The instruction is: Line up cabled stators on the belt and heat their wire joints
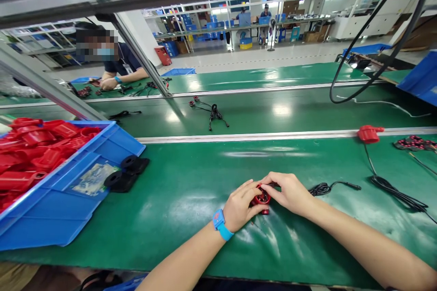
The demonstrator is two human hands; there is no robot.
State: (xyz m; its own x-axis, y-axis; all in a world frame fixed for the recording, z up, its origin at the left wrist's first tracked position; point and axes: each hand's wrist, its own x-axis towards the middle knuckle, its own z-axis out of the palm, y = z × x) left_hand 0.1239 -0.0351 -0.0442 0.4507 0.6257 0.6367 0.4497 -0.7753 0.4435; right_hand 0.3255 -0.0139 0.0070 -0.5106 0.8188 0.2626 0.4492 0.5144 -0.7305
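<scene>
My left hand [241, 207], with a blue wrist strap [221, 225], is closed around a small red plastic housing [262, 196] just above the green work surface. The housing's round open side faces up, and dark parts show inside it. My right hand [288, 192] is closed too, its thumb and forefinger pinching at the housing's upper rim. A dark stretch shows between those fingers. Behind that hand a black cable [321, 188] lies bundled on the surface; its link to the housing is hidden by my fingers.
A blue bin [82, 209] of red plastic parts [44, 141] stands left, beside black blocks [126, 175]. To the right lie a red housing [369, 133] with a coiled cable [398, 193] and small red-black parts [414, 142]. A wired assembly [213, 116] rests on the belt; a co-worker [123, 61] sits beyond.
</scene>
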